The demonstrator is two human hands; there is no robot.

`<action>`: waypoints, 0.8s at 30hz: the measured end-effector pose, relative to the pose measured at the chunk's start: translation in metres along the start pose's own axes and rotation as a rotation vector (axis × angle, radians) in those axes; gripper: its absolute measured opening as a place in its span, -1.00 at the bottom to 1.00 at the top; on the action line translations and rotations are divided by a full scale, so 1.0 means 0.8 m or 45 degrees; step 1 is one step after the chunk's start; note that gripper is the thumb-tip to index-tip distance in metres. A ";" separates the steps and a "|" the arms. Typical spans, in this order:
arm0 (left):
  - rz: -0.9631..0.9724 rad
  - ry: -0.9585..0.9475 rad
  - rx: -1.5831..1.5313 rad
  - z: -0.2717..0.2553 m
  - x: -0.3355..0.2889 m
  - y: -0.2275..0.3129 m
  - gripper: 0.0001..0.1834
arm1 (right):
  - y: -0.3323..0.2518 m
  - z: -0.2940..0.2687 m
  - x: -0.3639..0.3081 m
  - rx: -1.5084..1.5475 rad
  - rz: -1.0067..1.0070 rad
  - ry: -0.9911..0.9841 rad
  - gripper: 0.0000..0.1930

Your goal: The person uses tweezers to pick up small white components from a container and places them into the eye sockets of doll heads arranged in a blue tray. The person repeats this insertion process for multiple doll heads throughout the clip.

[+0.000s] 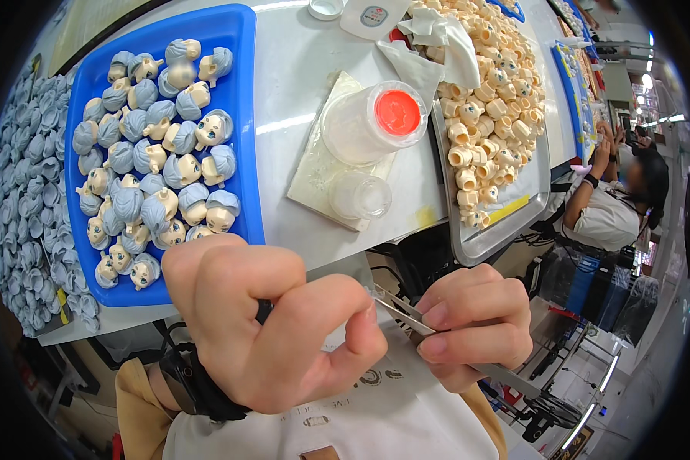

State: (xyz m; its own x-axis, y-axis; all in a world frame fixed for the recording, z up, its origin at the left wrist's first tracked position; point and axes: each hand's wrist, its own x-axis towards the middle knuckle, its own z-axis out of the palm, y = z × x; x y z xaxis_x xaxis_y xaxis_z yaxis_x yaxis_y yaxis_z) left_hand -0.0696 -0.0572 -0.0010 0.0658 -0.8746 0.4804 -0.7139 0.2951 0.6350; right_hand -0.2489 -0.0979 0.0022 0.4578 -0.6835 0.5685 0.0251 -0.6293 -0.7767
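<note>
My right hand (479, 326) grips a pair of metal tweezers (405, 316) between thumb and fingers. The tweezers' tips point left, toward my left hand, and their back end sticks out below my right palm. My left hand (276, 330) is curled closed, thumb and forefinger bent together close to the tips. Something tiny and clear seems to be at the tips, too small to name. A bit of something dark shows between the left fingers, mostly hidden. Both hands are above my lap, just off the table's front edge.
A blue tray (241, 100) at left holds doll heads with blue-grey hair. Loose hair pieces (31, 207) pile farther left. A cup with a red top (353, 123) and a small clear cup (360, 196) stand mid-table. A metal tray (468, 249) carries face parts. A person (609, 199) sits at right.
</note>
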 end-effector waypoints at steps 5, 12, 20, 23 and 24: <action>-0.016 0.004 0.003 0.001 -0.002 0.000 -0.76 | 0.002 0.000 -0.002 0.009 -0.010 0.000 -0.70; -0.028 -0.036 0.012 -0.001 0.001 0.002 -0.76 | 0.002 -0.001 -0.001 0.000 -0.020 0.012 -0.70; -0.046 -0.022 -0.019 0.002 -0.002 -0.001 -0.76 | 0.005 0.000 -0.002 -0.001 -0.034 0.015 -0.71; -0.055 -0.002 -0.036 0.001 -0.001 -0.001 -0.76 | 0.003 -0.001 0.000 -0.008 -0.018 0.012 -0.71; -0.058 0.002 -0.041 0.001 0.000 -0.001 -0.76 | 0.002 -0.002 0.000 -0.010 -0.010 0.013 -0.71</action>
State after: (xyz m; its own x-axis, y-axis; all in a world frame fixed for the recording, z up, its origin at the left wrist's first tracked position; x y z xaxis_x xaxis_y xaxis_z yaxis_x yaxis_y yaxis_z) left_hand -0.0698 -0.0574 -0.0020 0.0992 -0.8868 0.4514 -0.6872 0.2670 0.6756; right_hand -0.2502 -0.0996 0.0012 0.4489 -0.6823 0.5770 0.0216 -0.6372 -0.7704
